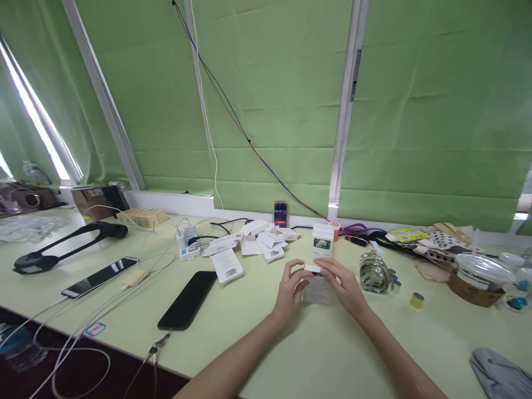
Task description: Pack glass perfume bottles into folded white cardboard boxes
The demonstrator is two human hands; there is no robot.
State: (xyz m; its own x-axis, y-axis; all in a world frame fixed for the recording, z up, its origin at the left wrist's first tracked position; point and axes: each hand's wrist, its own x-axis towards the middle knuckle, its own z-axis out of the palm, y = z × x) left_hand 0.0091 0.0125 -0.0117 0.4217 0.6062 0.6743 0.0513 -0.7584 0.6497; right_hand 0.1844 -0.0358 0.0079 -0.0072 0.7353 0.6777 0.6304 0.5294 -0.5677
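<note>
A small pale box (317, 288) is held between both hands near the middle of the table (291, 354).

The box is gripped on its left side by the left hand (290, 291) and covered from above on its right by the right hand (344, 287), fingers closed on it. A second white box (322, 241) is stood upright just behind, toward the table's far edge. A glass jar (373, 271) is seen just right of the hands; a black phone (188, 300) lies well to the left, nearer the front edge.
</note>
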